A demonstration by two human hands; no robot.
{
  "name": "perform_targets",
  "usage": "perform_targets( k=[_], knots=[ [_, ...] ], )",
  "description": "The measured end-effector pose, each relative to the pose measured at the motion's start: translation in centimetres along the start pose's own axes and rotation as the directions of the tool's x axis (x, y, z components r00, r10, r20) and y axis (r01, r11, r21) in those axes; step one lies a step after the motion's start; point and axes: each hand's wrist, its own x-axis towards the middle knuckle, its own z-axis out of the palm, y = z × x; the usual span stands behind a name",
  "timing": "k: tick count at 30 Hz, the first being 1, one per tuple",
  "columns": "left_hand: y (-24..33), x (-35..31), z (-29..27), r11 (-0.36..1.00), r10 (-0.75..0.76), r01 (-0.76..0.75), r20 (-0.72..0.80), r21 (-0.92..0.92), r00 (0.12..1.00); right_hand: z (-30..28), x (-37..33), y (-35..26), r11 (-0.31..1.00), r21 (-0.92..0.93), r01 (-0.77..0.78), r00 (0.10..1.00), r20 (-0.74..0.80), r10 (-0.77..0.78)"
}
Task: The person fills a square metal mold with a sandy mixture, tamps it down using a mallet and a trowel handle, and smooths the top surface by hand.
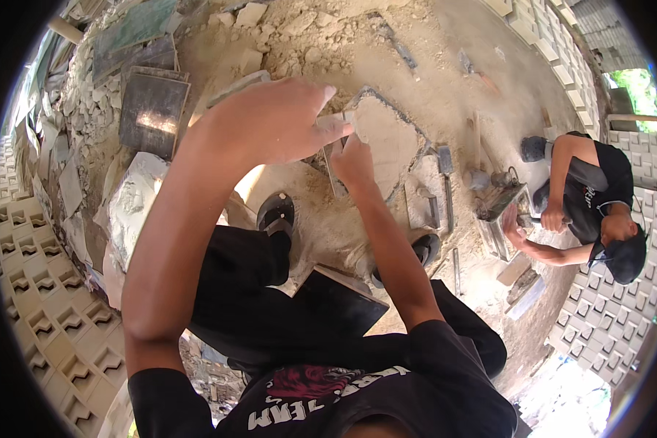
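Observation:
A dark-rimmed mould filled with pale, sandy material lies on the ground in front of me. Over its left side my two hands meet. My left hand is bent at the wrist, its thumb and fingers closing toward a small pale flat piece. Just below that piece, my right hand is closed, and what it grips is hidden. A pale bar shows beyond my left wrist. Between my feet lies a black flat plate.
Right of the mould lie a trowel-like tool and a small float. A co-worker crouches at the right, hands at a metal frame. Dark panels and rubble stand left; patterned blocks are stacked at the edges.

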Motion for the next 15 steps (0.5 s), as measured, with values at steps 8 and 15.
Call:
perform_targets(
  k=[8,15],
  knots=[
    [0.2,1.1,-0.2,1.000,0.012,-0.012,-0.005,-0.024,1.000,4.5,-0.8,2.4,0.997,-0.071,0.037,0.998,-0.050,-0.041],
    [0.8,7.7,3.7,0.989,0.144,-0.142,0.045,-0.042,0.989,-1.0,-5.4,6.1,0.986,0.159,-0.039,0.950,-0.301,0.087]
  ],
)
